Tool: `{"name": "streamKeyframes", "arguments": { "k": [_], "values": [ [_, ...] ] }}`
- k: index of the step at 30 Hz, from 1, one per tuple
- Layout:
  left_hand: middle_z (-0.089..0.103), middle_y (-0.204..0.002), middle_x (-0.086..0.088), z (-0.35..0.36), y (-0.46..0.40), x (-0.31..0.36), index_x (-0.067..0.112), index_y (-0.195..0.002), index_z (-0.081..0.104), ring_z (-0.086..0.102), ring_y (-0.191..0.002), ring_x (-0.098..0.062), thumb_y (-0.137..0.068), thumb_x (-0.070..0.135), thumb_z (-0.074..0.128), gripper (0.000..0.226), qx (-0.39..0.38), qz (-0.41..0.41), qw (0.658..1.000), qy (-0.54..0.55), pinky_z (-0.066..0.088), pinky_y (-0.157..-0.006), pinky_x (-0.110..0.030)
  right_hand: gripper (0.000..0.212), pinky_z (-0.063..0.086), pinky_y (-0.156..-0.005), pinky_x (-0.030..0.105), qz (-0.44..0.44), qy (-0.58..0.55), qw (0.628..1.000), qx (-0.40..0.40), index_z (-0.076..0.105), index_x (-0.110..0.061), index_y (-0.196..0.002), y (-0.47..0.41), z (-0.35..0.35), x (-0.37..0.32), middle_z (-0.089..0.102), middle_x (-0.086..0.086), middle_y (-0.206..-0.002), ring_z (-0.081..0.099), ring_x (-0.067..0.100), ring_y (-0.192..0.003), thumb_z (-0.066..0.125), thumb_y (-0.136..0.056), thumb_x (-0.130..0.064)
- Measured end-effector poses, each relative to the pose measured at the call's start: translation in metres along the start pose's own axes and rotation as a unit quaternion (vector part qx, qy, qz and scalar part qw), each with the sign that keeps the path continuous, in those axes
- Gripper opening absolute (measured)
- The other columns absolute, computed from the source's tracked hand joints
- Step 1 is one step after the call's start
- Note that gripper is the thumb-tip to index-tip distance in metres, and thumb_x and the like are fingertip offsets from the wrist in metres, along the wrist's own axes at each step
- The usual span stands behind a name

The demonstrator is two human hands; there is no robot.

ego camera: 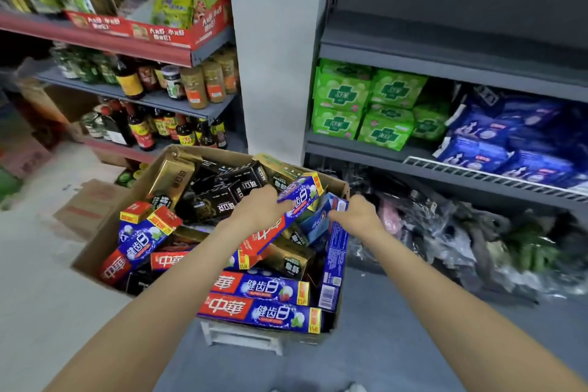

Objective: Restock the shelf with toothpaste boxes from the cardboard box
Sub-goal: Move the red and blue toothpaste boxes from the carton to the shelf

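Toothpaste boxes fill the cardboard box (105, 245) on the floor; pick step: left hand (261, 208) grasps a red-blue box (286, 216), right hand (356, 216) pinches a blue box (321, 219); next, lift to grey shelf (445, 51).

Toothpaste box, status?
Left hand grips red-and-blue toothpaste box. Right hand pinches light blue box. Both in cardboard box. Nothing blocking.

A shop: stocked shelves (152, 99) of sauce bottles (140, 130) (price-tagged).
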State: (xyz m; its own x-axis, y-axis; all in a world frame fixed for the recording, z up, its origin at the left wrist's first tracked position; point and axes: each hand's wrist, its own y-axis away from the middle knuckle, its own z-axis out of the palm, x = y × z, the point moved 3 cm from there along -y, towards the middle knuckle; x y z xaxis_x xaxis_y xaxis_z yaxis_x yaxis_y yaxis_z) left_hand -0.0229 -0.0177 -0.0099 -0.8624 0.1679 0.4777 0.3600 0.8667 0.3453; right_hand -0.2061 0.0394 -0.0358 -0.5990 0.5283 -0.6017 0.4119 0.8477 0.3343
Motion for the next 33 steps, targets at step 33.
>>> {"name": "streamKeyframes", "arguments": {
  "k": [33],
  "values": [
    [0.074,-0.089,-0.007,0.072,-0.06,0.513,0.014,-0.096,0.065,0.07,-0.064,-0.014,-0.075,0.016,0.078,0.025,-0.14,0.204,0.861,0.445,0.058,-0.061,-0.025,0.059,0.051,-0.091,0.044,-0.102,-0.664,0.739,0.053,0.055,-0.008,-0.127,-0.035,-0.429,0.196,0.063,0.016,-0.123,0.062,0.029,-0.108,0.038,-0.093,-0.054]
  ]
}}
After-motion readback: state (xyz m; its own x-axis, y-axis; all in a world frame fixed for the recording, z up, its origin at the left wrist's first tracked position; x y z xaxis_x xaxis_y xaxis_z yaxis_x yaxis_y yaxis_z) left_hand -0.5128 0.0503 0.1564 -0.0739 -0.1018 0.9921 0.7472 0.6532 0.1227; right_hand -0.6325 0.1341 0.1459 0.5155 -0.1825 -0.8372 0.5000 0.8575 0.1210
